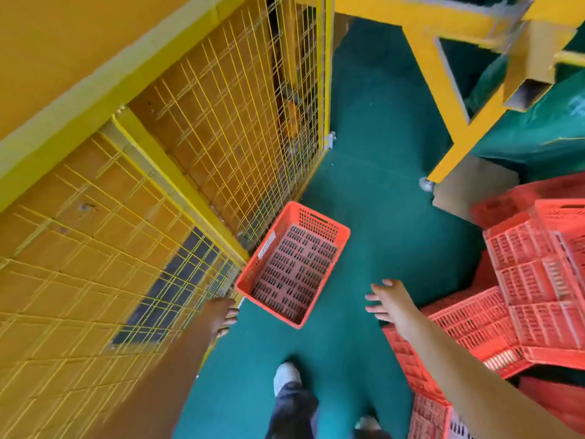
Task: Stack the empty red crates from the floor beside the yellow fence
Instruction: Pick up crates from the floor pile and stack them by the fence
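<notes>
An empty red crate (292, 264) sits upright on the green floor, its left side against the yellow wire fence (221, 147). My left hand (223, 315) hangs open near the crate's near left corner, apart from it. My right hand (391, 301) is open with fingers spread, to the right of the crate and not touching it. On the right lies a jumble of several more red crates (535, 280), tipped at different angles, some on their sides.
The green floor (373, 172) runs ahead between the fence and a yellow steel frame (443, 90) on a castor. A cardboard sheet (471, 188) lies under that frame. My feet stand at the bottom of the view.
</notes>
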